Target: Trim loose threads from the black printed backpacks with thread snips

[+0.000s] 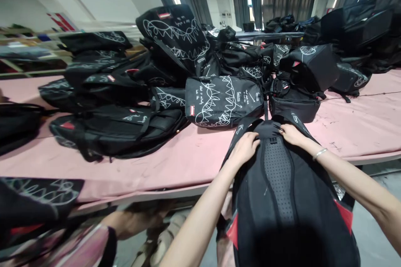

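Note:
A black backpack (pixel 282 183) leans against the table edge in front of me, its perforated back panel facing me and red patches at its lower sides. My left hand (pixel 247 149) is closed on the shoulder strap at its upper left, fingertips curled over the edge. On the upper right, close to the top handle, is my right hand (pixel 293 134), with a bracelet on the wrist. Its fingers are pinched around a small dark pointed tool (pixel 277 128), partly hidden and hard to tell from the black fabric.
A pink-covered table (pixel 150 173) carries several black backpacks with white scribbled print, one lying flat (pixel 224 101) just beyond mine. More are piled at left (pixel 103 71) and right (pixel 313 66). Loose threads lie on the cover. At lower left, another person's arm (pixel 134 219) shows beside a printed backpack (pixel 40 196).

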{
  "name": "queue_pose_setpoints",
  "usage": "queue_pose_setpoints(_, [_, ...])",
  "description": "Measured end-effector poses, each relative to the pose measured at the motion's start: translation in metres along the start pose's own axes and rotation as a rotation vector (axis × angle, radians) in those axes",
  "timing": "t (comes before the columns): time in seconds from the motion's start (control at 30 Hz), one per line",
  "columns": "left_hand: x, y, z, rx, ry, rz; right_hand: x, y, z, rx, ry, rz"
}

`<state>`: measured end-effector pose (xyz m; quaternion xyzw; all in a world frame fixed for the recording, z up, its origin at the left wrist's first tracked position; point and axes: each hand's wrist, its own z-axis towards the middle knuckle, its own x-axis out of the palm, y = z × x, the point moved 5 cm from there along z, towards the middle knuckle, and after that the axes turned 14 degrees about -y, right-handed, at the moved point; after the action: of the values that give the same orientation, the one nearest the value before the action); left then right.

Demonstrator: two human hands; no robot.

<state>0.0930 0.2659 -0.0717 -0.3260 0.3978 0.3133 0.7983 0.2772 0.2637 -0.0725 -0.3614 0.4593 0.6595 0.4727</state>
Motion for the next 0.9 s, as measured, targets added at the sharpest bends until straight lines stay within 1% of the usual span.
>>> queue_pose_setpoints(0.07, [0.002,-0.017,0.006,0.059,0.0,-0.076,-0.02,0.006,-0.007,-0.014,0.003,0.004])
queue_pose_setpoints(0.13, [-0.004,-0.03,0.01,0.075,0.016,-0.147,-0.044,0.01,-0.015,-0.032,0.005,0.006])
queue_pose_setpoints(0.2, [-0.016,-0.043,0.01,0.088,0.045,-0.211,-0.068,0.014,-0.024,-0.05,0.019,0.021])
queue_pose_setpoints(0.27, [-0.034,-0.057,0.006,0.142,0.038,-0.237,-0.09,0.019,-0.03,-0.053,0.042,0.092])
queue_pose_setpoints(0.33, [-0.052,-0.073,-0.004,0.238,-0.034,-0.205,-0.109,0.025,-0.035,-0.043,0.064,0.242])
queue_pose_setpoints(0.4, [-0.068,-0.088,-0.02,0.333,-0.15,-0.127,-0.123,0.035,-0.039,-0.062,0.12,0.435])
queue_pose_setpoints(0.47, [-0.081,-0.1,-0.038,0.414,-0.274,-0.059,-0.13,0.047,-0.043,-0.112,0.207,0.586])
queue_pose_setpoints(0.5, [-0.086,-0.106,-0.047,0.447,-0.326,-0.044,-0.132,0.053,-0.045,-0.135,0.241,0.623])
queue_pose_setpoints(0.57, [-0.093,-0.116,-0.062,0.497,-0.392,-0.041,-0.133,0.062,-0.048,-0.152,0.244,0.612])
queue_pose_setpoints(0.63, [-0.099,-0.123,-0.074,0.514,-0.424,-0.054,-0.133,0.067,-0.05,-0.16,0.191,0.554])
queue_pose_setpoints(0.73, [-0.109,-0.132,-0.09,0.502,-0.454,-0.089,-0.128,0.073,-0.053,-0.196,0.137,0.526])
queue_pose_setpoints(0.83, [-0.118,-0.141,-0.106,0.533,-0.449,-0.157,-0.123,0.071,-0.055,-0.205,0.114,0.495])
queue_pose_setpoints(0.9, [-0.124,-0.146,-0.115,0.566,-0.444,-0.189,-0.125,0.069,-0.057,-0.202,0.113,0.477])
